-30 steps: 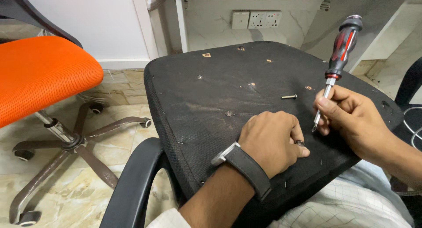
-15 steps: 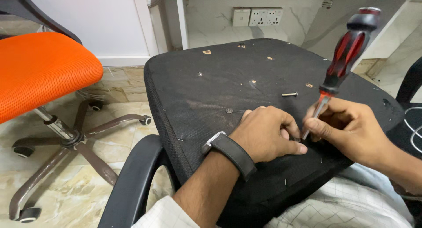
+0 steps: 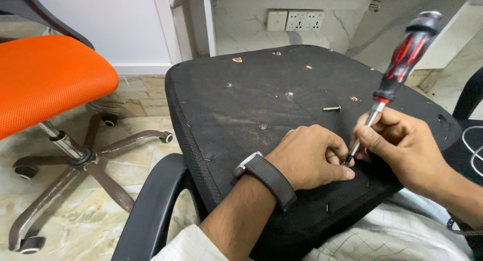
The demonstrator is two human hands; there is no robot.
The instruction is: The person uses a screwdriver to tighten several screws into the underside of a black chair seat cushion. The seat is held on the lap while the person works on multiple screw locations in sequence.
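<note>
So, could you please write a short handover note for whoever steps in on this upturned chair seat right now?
Left hand: curled on the black seat underside, fingertips steadying the spot where the screwdriver tip sits; a watch is on the wrist.
Right hand: gripping the shaft of the red-and-black screwdriver, held tilted, tip down between the two hands.
Things: one loose screw lies on the seat beyond the hands; a screw head sits in the fabric nearer the middle. The orange chair stands on the left.
Done: cannot tell how far the screw under the tip is driven; the hands hide it.
Left: the loose screw is unplaced.
</note>
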